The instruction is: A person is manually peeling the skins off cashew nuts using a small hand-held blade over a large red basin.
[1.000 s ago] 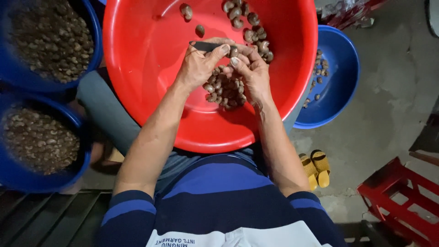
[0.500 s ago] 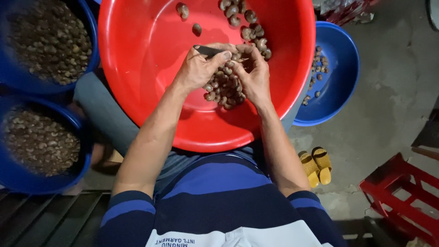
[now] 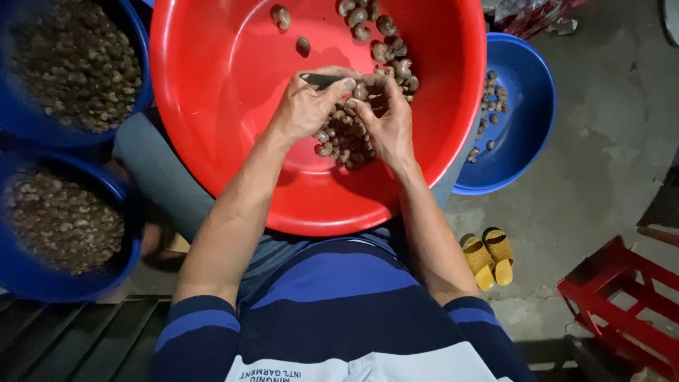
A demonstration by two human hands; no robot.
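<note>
A big red basin (image 3: 233, 141) rests on my lap with brown cashew nuts (image 3: 339, 138) heaped in its middle and more scattered at its far side. Both hands meet over the heap. My left hand (image 3: 308, 106) grips a small dark knife (image 3: 318, 78) whose blade points left. My right hand (image 3: 389, 120) pinches a single nut (image 3: 361, 92) against the left thumb.
Two blue basins full of nuts sit at my left, one far (image 3: 78, 64) and one near (image 3: 64, 219). A blue basin (image 3: 520, 120) with few nuts stands right of the red one. Yellow sandals (image 3: 488, 256) and a red plastic stool (image 3: 622, 304) are on the concrete floor.
Both hands have stayed together over the heap, shifting only slightly while working the nut. The view has drifted a little.
</note>
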